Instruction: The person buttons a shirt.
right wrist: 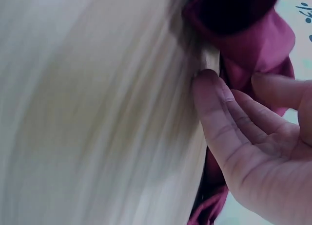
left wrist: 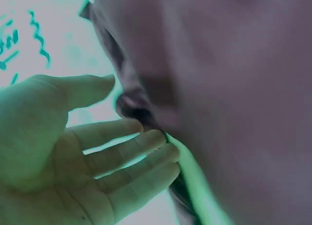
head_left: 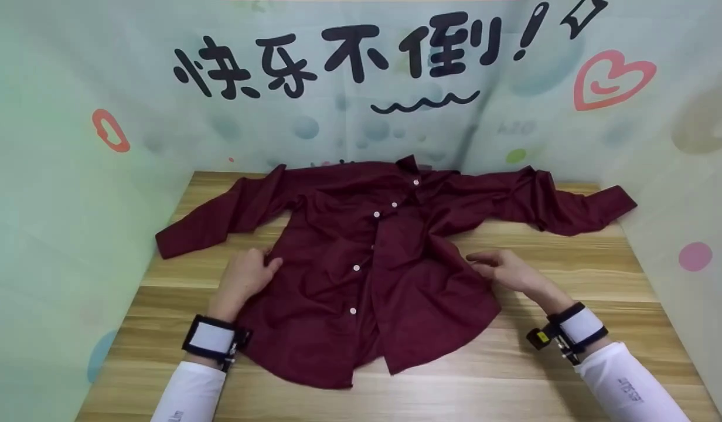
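Note:
A dark red long-sleeved shirt [head_left: 331, 246] with white buttons lies spread front up, its collar [head_left: 409, 167] toward the back and its sleeves out to both sides. My left hand [head_left: 247, 278] is at the shirt's left side edge. In the left wrist view its fingers [left wrist: 131, 161] are extended, the tips at the cloth, with the thumb apart. At the opposite side edge is my right hand [head_left: 507, 271]. The right wrist view has its fingers [right wrist: 219, 122] nearly straight, close over the wood, with the thumb tip against red cloth.
The wood-grained table [head_left: 449, 392] extends under the shirt. A pale printed curtain [head_left: 337, 129] stands behind it and along both sides. One cuff [head_left: 616, 202] reaches close to the right curtain. Each wrist wears a black strap [head_left: 211, 337] with a small device.

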Tool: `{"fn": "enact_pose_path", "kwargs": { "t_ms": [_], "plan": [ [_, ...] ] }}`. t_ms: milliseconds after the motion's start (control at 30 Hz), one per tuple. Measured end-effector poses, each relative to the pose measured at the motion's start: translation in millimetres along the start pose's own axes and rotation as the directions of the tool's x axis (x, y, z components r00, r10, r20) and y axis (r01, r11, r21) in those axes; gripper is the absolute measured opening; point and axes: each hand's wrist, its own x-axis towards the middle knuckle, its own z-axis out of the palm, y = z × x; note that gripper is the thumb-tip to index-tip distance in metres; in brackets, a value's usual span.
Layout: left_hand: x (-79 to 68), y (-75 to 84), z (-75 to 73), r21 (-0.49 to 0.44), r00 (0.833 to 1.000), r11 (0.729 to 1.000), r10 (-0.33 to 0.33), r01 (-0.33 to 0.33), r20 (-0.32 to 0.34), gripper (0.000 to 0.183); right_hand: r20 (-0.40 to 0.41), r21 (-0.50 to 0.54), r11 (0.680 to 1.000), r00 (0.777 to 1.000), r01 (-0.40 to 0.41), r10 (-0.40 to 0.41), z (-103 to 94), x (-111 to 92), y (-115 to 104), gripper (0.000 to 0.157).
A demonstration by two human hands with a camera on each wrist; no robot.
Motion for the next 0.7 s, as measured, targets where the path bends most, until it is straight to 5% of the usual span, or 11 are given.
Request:
{"fn": "enact_pose_path", "kwargs": {
  "t_ms": [333,500,700],
  "plan": [
    [-0.2,-12.8,8.9,-0.089,0.995,0.991,-0.094,0.096,0.024,0.02,0.042,0.089,0.996,0.999,-0.012,0.008,37.7,13.1,-13.6,0.036],
    [0.5,-12.5,9.3,-0.099,0.996,0.992,-0.077,0.08,0.035,0.006,-0.059,-0.048,0.998,0.997,0.045,-0.048,39.8,13.1,-15.4,0.021],
    [-4.6,-9.1,-0.8,-0.115,0.996,0.99,-0.08,0.084,0.036,0.011,-0.225,-0.267,0.962,0.967,0.055,-0.118,5.0,-10.0,-27.5,0.028]
  ]
}}
